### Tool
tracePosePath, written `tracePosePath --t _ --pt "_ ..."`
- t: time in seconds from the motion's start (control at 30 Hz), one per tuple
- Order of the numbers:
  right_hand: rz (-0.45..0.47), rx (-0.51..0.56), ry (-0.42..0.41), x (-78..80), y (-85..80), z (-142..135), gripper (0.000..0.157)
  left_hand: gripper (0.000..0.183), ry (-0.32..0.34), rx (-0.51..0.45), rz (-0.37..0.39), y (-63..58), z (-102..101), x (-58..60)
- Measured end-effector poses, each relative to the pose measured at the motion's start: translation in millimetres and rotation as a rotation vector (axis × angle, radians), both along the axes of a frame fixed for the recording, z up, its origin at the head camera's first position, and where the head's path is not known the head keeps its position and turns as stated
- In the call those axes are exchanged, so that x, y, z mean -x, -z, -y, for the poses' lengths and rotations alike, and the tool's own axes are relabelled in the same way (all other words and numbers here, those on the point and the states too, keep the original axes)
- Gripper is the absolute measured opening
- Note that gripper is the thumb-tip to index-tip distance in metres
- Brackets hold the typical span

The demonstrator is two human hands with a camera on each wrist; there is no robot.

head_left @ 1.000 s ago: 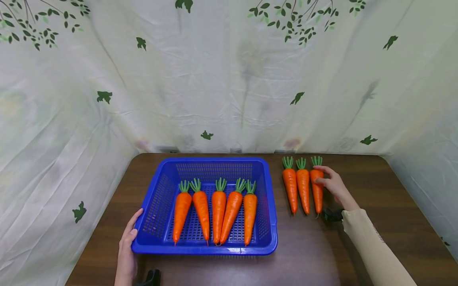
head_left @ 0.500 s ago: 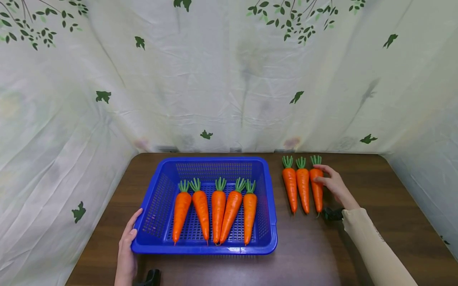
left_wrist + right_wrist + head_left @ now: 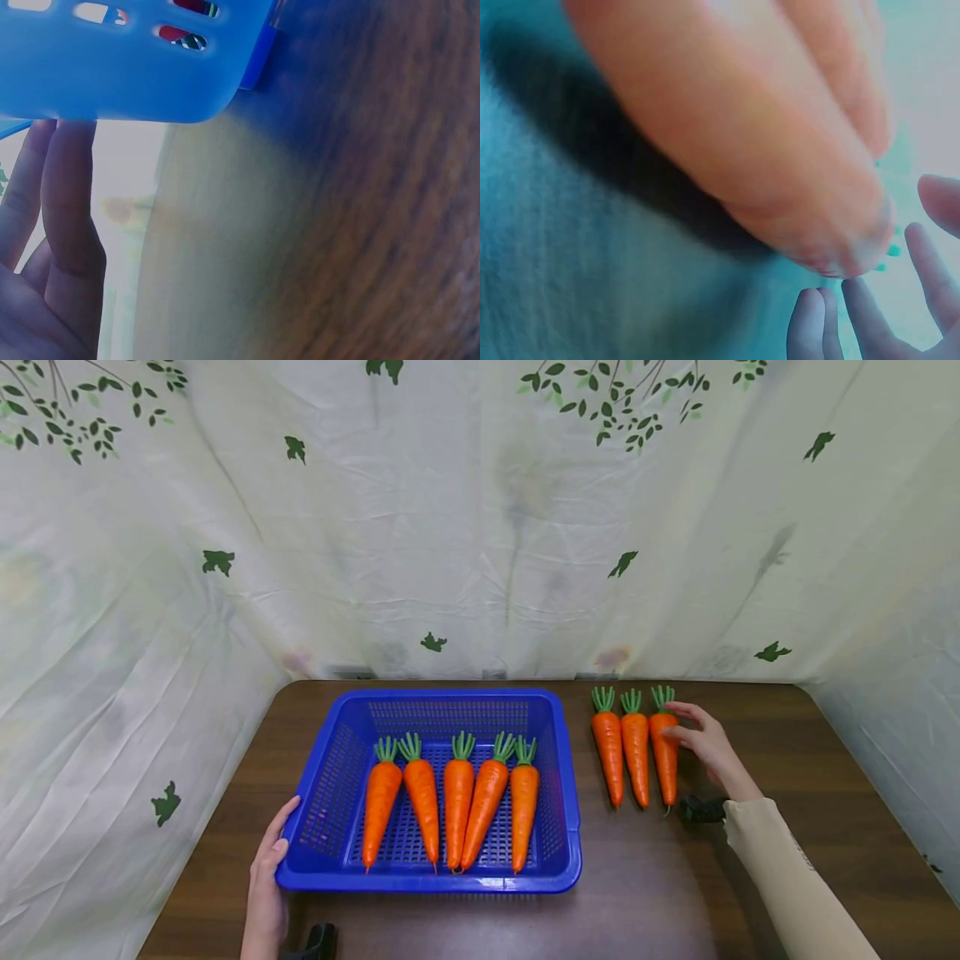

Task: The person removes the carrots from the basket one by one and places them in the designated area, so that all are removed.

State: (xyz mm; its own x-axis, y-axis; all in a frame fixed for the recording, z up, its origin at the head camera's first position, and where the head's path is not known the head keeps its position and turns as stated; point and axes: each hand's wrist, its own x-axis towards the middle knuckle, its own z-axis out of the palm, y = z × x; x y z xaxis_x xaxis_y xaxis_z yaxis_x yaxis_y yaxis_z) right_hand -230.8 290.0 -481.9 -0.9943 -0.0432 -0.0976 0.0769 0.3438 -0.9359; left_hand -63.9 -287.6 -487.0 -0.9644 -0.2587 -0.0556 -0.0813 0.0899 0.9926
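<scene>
My left hand (image 3: 266, 868) lies along the left side of a blue plastic basket (image 3: 429, 883), its fingers straight and touching the rim near the front corner. The left wrist view shows two fingers (image 3: 69, 202) reaching past the edge of the basket (image 3: 135, 90). Five-fold detail aside, several orange carrots (image 3: 381, 810) with green tops lie side by side in the basket. At the right, my right hand (image 3: 708, 747) is over the edge of the rightmost carrot (image 3: 664, 756), fingers and thumb spread apart with nothing between them. The right wrist view shows its fingers (image 3: 772, 142) from close up.
Two more carrots, a middle one (image 3: 636, 760) and a left one (image 3: 608, 760), lie on the brown wooden table (image 3: 637, 877) right of the basket. A white leaf-patterned curtain (image 3: 480, 543) stands behind the table and along both sides.
My right hand has let go of the rightmost carrot and shifted slightly right. That carrot moved slightly up earlier and now stays in place. The left hand and basket have not moved.
</scene>
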Motion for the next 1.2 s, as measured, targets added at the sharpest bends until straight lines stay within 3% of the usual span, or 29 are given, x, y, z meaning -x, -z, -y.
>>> tracePosePath --t 0.23,0.77,1.2 --pt "-0.022 0.053 0.035 -4.7 -13.2 -2 0.055 0.052 0.000 -0.002 0.007 0.0 1 0.8" --pt "-0.145 0.266 -0.067 -20.9 -45.0 23 0.037 0.051 0.011 -0.023 -0.025 -0.5 -1 -0.5" --pt "-0.148 0.302 -0.152 -34.0 -74.4 50 0.035 0.051 0.004 -0.012 0.015 -0.8 0 0.9"
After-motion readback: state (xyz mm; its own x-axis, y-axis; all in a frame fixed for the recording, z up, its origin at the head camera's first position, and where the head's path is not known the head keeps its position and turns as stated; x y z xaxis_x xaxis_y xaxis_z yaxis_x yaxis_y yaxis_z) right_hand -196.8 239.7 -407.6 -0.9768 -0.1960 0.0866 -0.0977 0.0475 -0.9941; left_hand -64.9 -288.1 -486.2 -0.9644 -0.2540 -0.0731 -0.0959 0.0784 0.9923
